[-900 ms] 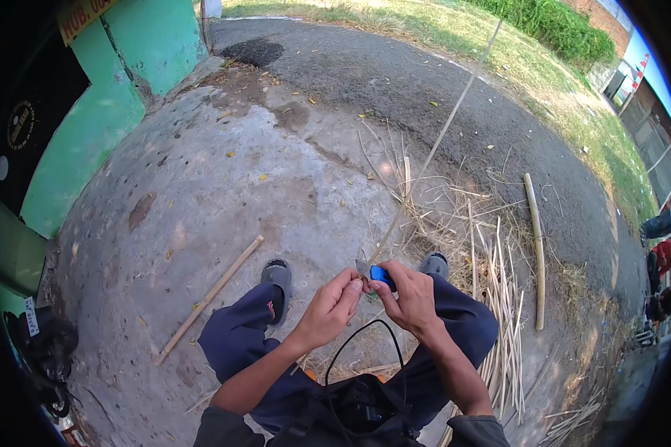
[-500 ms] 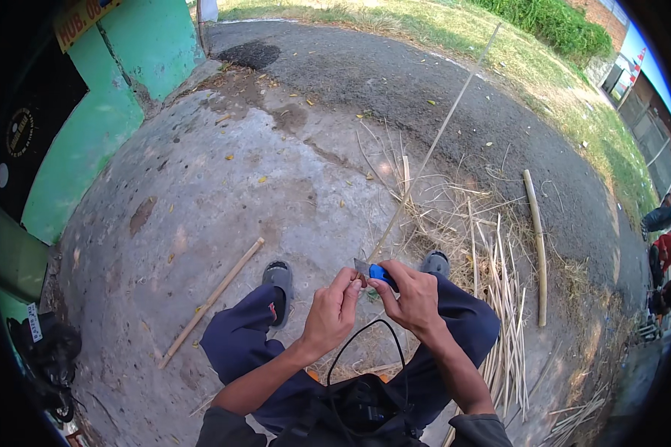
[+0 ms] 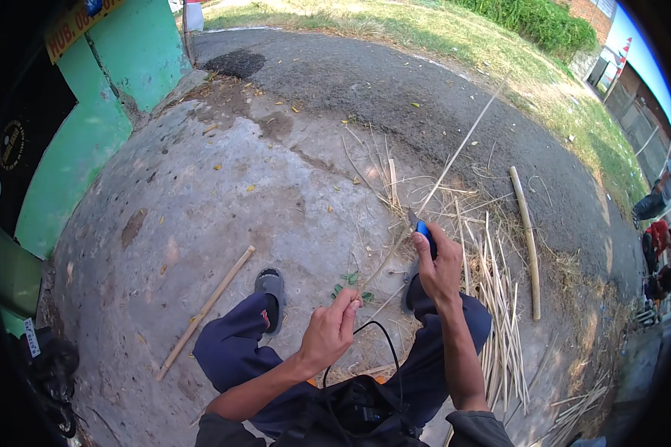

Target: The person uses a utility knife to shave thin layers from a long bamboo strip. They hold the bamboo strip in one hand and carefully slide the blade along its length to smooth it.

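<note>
My left hand [image 3: 328,332] is closed, its thumb and fingers pinching the near end of a long, thin bamboo strip [image 3: 464,145]. From there the strip slants up and away to the right, over the pavement toward the grass. Farther along it, my right hand [image 3: 441,270] is wrapped around a blue utility knife [image 3: 424,229]. The knife's short blade points up and away, at or very close to the strip; exact contact cannot be made out. Green leaves [image 3: 347,286] lie just beyond my left hand.
Many split bamboo strips [image 3: 503,320] are piled right of my leg. Beyond them lies a thick bamboo pole [image 3: 527,242]; another stick [image 3: 207,311] rests at left. Loose shavings [image 3: 455,212] litter the ground ahead. A green wall [image 3: 74,156] rises at left; people [image 3: 656,238] are at far right.
My right hand has moved with the knife forward and right along the strip, away from my left hand. My left hand has come slightly nearer, still pinching the strip's end.
</note>
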The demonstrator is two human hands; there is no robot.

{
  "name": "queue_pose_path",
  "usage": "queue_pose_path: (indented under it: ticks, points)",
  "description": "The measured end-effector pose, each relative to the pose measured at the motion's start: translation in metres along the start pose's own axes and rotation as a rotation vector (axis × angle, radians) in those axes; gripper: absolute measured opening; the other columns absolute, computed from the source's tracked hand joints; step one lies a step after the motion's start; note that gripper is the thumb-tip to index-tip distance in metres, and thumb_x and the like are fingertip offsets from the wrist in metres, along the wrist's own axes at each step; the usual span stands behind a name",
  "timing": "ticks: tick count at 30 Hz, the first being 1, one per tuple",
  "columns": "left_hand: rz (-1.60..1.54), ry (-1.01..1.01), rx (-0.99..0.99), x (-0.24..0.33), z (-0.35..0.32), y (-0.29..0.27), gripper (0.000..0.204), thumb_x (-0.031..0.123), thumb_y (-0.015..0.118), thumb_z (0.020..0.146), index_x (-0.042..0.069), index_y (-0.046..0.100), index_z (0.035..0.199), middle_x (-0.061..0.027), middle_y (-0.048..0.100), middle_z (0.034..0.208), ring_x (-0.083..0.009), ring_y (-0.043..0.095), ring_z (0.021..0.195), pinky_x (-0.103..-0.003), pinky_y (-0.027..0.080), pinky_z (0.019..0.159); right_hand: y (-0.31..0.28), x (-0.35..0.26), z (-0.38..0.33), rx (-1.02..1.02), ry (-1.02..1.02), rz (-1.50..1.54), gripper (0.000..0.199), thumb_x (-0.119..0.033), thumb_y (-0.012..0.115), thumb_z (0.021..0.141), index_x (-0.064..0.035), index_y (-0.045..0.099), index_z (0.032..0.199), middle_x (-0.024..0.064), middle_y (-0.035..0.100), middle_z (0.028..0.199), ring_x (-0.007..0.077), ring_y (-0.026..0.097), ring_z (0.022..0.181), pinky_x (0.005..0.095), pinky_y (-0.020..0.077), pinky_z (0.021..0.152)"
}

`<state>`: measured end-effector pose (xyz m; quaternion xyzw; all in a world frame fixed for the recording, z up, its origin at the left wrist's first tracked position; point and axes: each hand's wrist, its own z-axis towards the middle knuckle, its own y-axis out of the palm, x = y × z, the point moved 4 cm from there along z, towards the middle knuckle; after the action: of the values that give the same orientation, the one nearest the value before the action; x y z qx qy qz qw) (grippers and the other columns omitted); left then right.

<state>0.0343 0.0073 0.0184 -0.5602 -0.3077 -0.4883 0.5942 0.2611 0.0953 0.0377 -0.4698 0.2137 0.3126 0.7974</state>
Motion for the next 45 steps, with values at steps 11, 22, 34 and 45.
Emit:
queue_pose_path:
  ticks: [11, 22, 34, 45]
  points:
    - [-0.004, -0.136, -0.082, -0.012, 0.006, -0.012, 0.016, 0.015, 0.050, 0.114, 0.002, 0.060, 0.112, -0.0079, 0.050, 0.063, -0.0169, 0.050, 0.052, -0.036, 0.038, 0.054, -0.005, 0.009, -0.007, 0.066, 0.045, 0.215, 0.027, -0.027, 0.069, 0.105, -0.0005, 0.070, 0.111, 0.0115, 0.062, 0.071, 0.0232, 0.059, 0.059, 0.0358, 0.0434, 0.058]
    - [-0.656, -0.358, -0.207, -0.023, 0.012, -0.005, 0.030, 0.027, 0.040, 0.120, 0.006, 0.054, 0.104, 0.0068, 0.034, 0.067, -0.0036, 0.029, 0.052, -0.024, 0.026, 0.048, 0.041, -0.038, -0.042, -0.334, -0.236, 0.174, 0.032, -0.034, 0.077, 0.098, -0.0066, 0.072, 0.113, 0.0117, 0.075, 0.090, 0.0337, 0.073, 0.074, 0.0412, 0.0551, 0.062]
    - [-0.784, -0.405, -0.332, -0.008, 0.013, -0.005, 0.029, 0.030, 0.040, 0.120, 0.009, 0.048, 0.103, 0.0082, 0.031, 0.067, -0.0022, 0.024, 0.049, -0.023, 0.022, 0.045, 0.029, -0.032, -0.027, -0.209, -0.212, 0.125, 0.030, -0.031, 0.079, 0.096, -0.0065, 0.075, 0.113, 0.0121, 0.077, 0.091, 0.0309, 0.075, 0.072, 0.0388, 0.0559, 0.062]
    - [-0.492, -0.295, -0.382, -0.013, 0.000, -0.002, 0.029, 0.026, 0.044, 0.118, 0.006, 0.053, 0.101, 0.0048, 0.040, 0.070, -0.0053, 0.038, 0.062, -0.027, 0.034, 0.056, -0.009, -0.004, 0.004, 0.007, -0.027, 0.017, 0.028, -0.033, 0.072, 0.102, -0.0058, 0.072, 0.107, 0.0144, 0.069, 0.076, 0.0332, 0.068, 0.063, 0.0425, 0.0499, 0.061]
